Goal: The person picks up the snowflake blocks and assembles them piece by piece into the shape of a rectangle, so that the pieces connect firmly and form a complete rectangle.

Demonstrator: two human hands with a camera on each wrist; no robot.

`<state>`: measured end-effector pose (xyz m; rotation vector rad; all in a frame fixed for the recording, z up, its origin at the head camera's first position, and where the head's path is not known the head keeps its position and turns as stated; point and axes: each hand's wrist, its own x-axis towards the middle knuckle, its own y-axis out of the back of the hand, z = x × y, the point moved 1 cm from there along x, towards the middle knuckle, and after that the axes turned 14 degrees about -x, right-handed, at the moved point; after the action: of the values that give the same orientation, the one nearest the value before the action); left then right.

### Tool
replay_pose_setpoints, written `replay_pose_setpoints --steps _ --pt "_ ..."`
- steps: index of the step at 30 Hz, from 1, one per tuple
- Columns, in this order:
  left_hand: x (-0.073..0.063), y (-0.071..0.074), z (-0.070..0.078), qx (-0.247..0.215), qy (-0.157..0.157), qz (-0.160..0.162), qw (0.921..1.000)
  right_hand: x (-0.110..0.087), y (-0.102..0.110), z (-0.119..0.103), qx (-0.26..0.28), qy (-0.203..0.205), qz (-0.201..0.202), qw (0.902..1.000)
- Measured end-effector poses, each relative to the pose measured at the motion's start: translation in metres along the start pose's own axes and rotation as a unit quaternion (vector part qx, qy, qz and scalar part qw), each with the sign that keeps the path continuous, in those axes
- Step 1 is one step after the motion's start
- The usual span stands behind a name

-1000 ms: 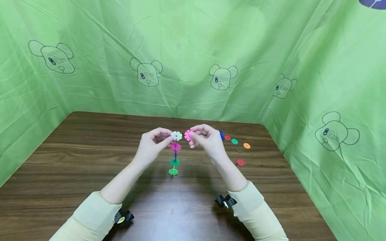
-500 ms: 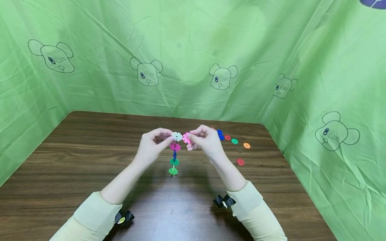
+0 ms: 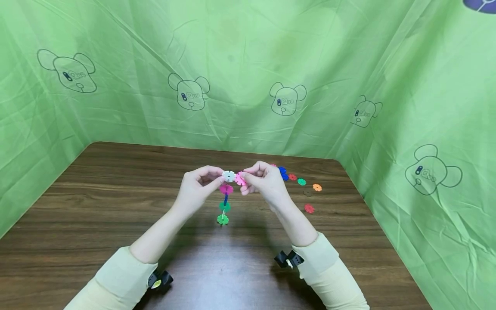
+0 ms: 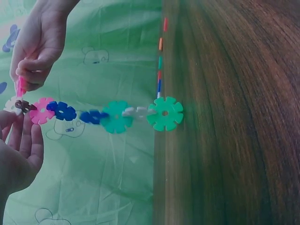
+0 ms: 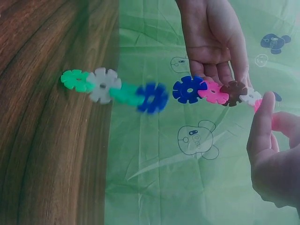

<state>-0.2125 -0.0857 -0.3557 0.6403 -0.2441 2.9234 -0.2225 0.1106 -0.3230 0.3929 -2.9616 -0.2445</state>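
Observation:
A chain of notched plastic discs hangs between the hands in the head view. Thumb and fingers of my left hand pinch the white disc at its top. My right hand pinches a pink disc by its edge, against the right side of the white one. Below come a brown disc, another pink disc, two blue discs, a green disc, a white disc and a bottom green disc. Both wrist views show a narrow gap between the blues; whether they join I cannot tell.
Loose discs lie on the brown wooden table right of the right hand: blue, red, green and orange among them. A green cloth with bear-head outlines hangs behind and beside the table.
The right hand has brought its pink disc leftward, from apart to against the white disc. The left hand and chain have shifted very slightly.

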Motion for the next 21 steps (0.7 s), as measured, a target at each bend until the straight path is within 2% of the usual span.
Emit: replay_pose_setpoints --steps 9,15,17,21 --pt "0.001 0.000 -0.005 -0.011 -0.027 -0.007 0.9996 0.002 -0.001 0.000 0.032 -0.011 -0.011 0.9994" --pt "0.000 -0.001 -0.004 -0.003 -0.014 -0.002 0.9999 0.001 -0.001 -0.001 0.039 -0.020 -0.016 0.9989" --pt "0.000 -0.002 -0.003 -0.007 -0.003 -0.002 1.0000 0.001 -0.001 -0.001 0.039 -0.023 -0.017 0.9988" --pt "-0.003 -0.008 0.012 -0.006 0.001 -0.005 1.0000 0.001 -0.002 -0.001 0.034 -0.025 -0.019 0.9990"
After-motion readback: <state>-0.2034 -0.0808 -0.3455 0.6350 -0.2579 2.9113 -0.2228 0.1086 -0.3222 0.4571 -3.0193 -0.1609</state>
